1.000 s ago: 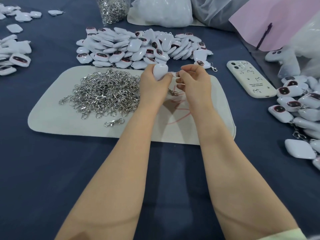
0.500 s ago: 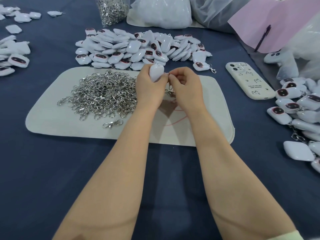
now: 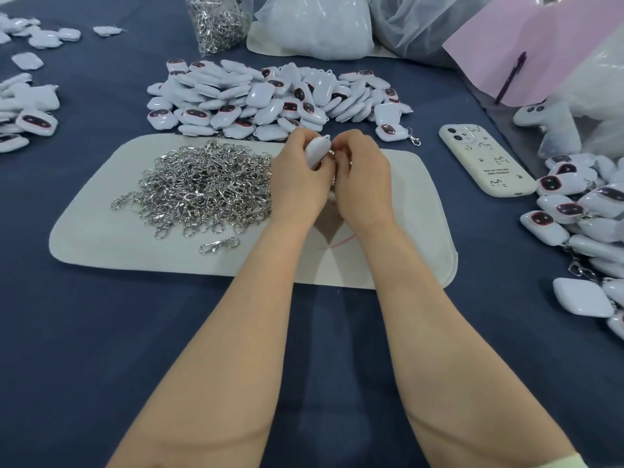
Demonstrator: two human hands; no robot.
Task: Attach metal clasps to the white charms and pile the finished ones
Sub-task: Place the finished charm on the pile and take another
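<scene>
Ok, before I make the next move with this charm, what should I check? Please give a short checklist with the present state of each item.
1. White charm held firmly: ok, the left hand curls round it.
2. Attachment finished: cannot tell, the right hand covers the charm's top.
3. Finished pile ready on the right: ok.
4. Path to that pile: ok, only the flat phone lies between.
5. Clasp pile on the mat, beside the left hand: ok.
6. Unfinished charms behind the mat: ok, many there.
</scene>
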